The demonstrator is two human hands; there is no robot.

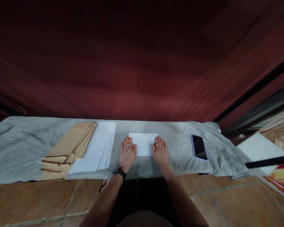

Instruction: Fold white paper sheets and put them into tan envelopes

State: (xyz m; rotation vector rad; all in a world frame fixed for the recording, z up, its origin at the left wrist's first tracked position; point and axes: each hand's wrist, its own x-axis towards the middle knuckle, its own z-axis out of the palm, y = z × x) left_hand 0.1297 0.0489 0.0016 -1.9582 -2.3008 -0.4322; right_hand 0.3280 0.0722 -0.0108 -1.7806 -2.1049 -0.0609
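Note:
A small white sheet of paper [144, 144] lies flat on the grey cloth in front of me; whether it is folded I cannot tell. My left hand [128, 152] rests palm down at the paper's left edge, fingers stretched forward, a dark watch on its wrist. At the right edge, my right hand [160, 150] lies flat in the same way, its thumb pointing in over the paper. Neither hand grips anything. To the left of my left hand is a stack of larger white sheets [99, 148], partly beneath several brown paper envelopes [71, 138].
A grey cloth [177, 142] covers the long narrow surface. A phone with a pale purple edge [199, 147] lies on it at the right. Behind stands a dark red backdrop [137, 104]. Black bars [257, 85] and a white board [260, 148] are at the far right.

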